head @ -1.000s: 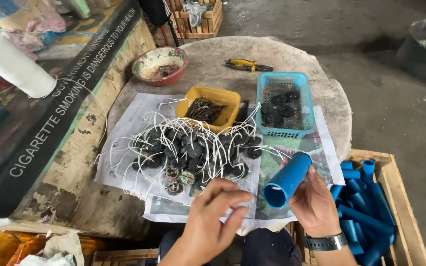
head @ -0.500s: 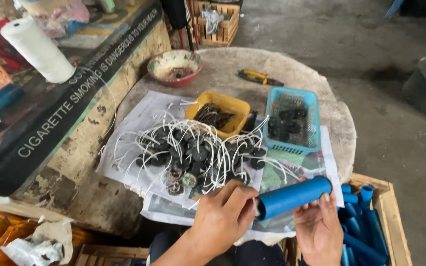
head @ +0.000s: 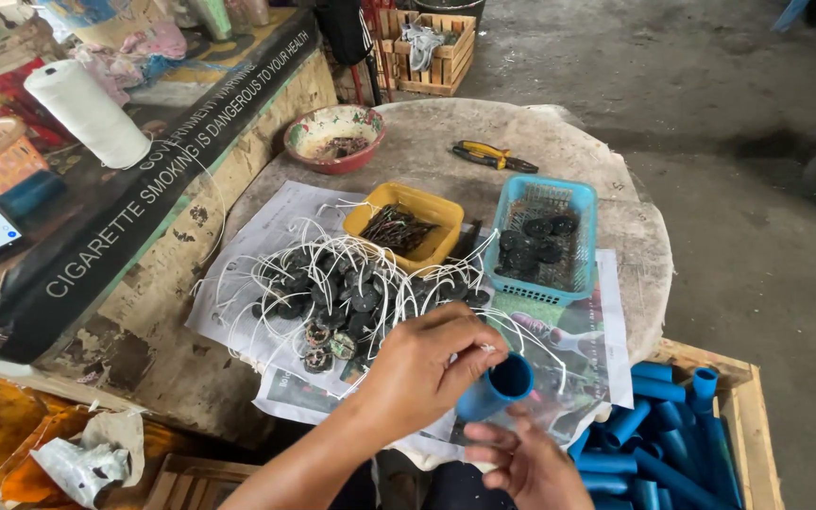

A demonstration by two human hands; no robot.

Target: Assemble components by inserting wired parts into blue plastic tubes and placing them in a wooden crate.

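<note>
Left hand (head: 427, 364) apparently pinches white string at the blue pipe (head: 495, 385), right hand (head: 521, 463) supporting underneath.

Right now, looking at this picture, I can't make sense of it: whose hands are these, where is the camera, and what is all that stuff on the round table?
No machine here: the camera sits on a person's head and looks down at their own two bare hands. The left hand and the right hand together hold a short blue plastic pipe piece, open end up.

On the round stone table, over newspaper sheets, lies a heap of small black round parts with white strings. Behind it stand a yellow plastic tray, a blue plastic basket, a patterned bowl and yellow-handled pliers. More blue pipes fill a wooden crate.
</note>
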